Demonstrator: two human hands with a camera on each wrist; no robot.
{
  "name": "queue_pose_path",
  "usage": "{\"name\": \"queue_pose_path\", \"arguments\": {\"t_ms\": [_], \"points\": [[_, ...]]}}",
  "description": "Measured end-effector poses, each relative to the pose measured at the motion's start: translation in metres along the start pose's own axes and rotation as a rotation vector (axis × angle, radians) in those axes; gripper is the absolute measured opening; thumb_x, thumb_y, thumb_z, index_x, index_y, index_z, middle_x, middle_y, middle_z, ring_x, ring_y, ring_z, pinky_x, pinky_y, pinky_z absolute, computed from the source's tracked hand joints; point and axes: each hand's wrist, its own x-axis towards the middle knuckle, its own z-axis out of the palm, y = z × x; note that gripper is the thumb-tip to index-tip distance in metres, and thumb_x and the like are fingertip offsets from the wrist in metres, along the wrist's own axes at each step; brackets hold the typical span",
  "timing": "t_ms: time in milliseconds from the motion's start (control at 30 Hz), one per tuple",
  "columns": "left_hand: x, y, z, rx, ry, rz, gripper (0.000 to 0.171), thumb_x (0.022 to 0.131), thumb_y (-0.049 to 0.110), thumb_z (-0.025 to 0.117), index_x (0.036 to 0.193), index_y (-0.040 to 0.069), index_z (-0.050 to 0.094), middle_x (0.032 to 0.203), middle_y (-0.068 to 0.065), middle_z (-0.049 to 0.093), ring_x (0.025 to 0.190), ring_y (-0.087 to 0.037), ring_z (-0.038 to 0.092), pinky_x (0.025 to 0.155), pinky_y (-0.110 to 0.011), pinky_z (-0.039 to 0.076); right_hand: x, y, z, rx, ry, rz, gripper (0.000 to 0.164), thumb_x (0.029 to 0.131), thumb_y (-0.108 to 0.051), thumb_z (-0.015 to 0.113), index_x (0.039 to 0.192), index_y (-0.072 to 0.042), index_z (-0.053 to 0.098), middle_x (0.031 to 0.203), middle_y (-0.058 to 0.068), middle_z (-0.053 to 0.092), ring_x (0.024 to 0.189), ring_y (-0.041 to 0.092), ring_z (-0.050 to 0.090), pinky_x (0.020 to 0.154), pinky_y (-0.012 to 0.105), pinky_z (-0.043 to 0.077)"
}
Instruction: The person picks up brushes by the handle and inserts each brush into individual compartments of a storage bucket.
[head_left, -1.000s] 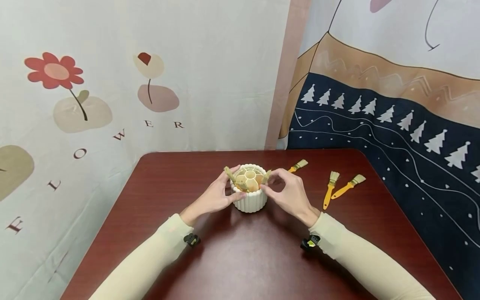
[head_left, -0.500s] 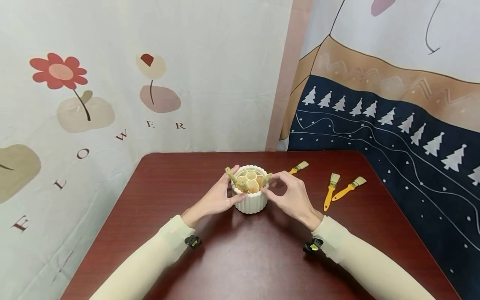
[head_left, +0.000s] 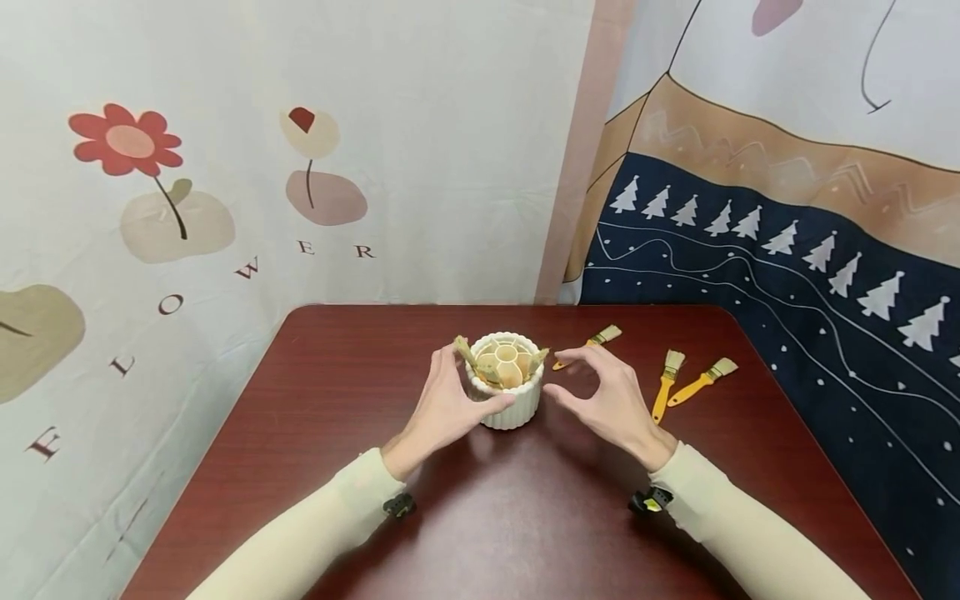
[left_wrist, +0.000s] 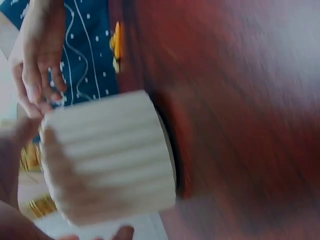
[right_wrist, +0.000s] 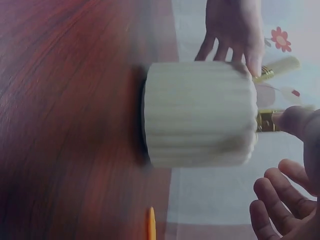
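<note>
A white ribbed pot (head_left: 507, 408) with petal-shaped compartments stands upright on the table. Paintbrushes stick out of it, bristles up: a left brush (head_left: 463, 348), a front-left brush (head_left: 489, 372) and a right brush (head_left: 538, 362). Cupped loosely beside the pot's left is my left hand (head_left: 444, 408), its thumb stretched across the pot's front in the head view. My right hand (head_left: 611, 404) is just off the pot's right side, thumb and fingers apart and holding nothing. In the right wrist view, its thumb overlaps a brush's metal band (right_wrist: 267, 121).
Two yellow-handled paintbrushes, one upright in view (head_left: 667, 385) and one slanting (head_left: 703, 382), lie on the red-brown table (head_left: 480, 533) to the right. Another paintbrush (head_left: 606, 335) lies behind my right hand. Printed curtains (head_left: 450, 167) hang beyond the table edges.
My right hand has let go of the right brush and drawn away to the right. My left fingers have come off the pot's rim and spread. The pot stays in place.
</note>
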Motion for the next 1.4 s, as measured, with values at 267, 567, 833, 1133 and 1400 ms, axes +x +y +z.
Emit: {"name": "queue_pose_path", "arguments": {"t_ms": [267,567,833,1133,1400], "points": [[-0.006,0.018,0.020,0.020,0.119,-0.086,0.121,0.080,0.059,0.104,0.163,0.001,0.040,0.156,-0.020,0.048,0.142,-0.039,0.059,0.119,-0.055,0.056,-0.007,0.016,-0.018,-0.070,0.042,0.054,0.056,0.092,-0.031,0.102,0.142,-0.016,0.079,0.129,0.007,0.082,0.111,0.026,0.079,0.095,0.047,0.066],[-0.007,0.017,0.026,0.002,0.134,-0.108,0.109,0.083,0.053,0.104,0.158,0.001,0.043,0.152,-0.020,0.050,0.134,-0.037,0.064,0.112,-0.054,0.058,-0.016,0.041,-0.029,-0.130,0.071,0.123,0.051,0.097,-0.034,0.098,0.141,-0.014,0.080,0.130,0.009,0.081,0.111,0.032,0.076,0.094,0.045,0.059],[-0.008,0.012,0.022,-0.020,0.103,-0.104,0.105,0.087,0.052,0.101,0.159,0.001,0.044,0.156,-0.020,0.052,0.137,-0.038,0.065,0.114,-0.056,0.058,-0.023,0.061,-0.041,-0.189,0.072,0.108,0.051,0.098,-0.030,0.096,0.141,-0.010,0.079,0.132,0.013,0.079,0.115,0.034,0.076,0.098,0.061,0.057],[-0.006,0.006,0.012,-0.037,0.025,-0.043,0.102,0.092,0.048,0.098,0.163,-0.002,0.043,0.164,-0.024,0.052,0.147,-0.041,0.064,0.125,-0.058,0.054,-0.030,0.090,-0.064,-0.289,-0.005,0.161,0.058,0.100,-0.036,0.094,0.147,-0.008,0.075,0.139,0.017,0.073,0.110,0.037,0.073,0.084,0.048,0.063],[-0.003,0.003,0.005,-0.027,-0.026,0.010,0.096,0.096,0.043,0.095,0.163,-0.005,0.046,0.162,-0.026,0.055,0.148,-0.043,0.062,0.127,-0.058,0.052,-0.034,0.117,-0.082,-0.334,-0.166,0.320,0.077,0.104,-0.055,0.086,0.158,-0.003,0.066,0.153,0.028,0.061,0.129,0.048,0.063,0.110,0.076,0.058]]}}
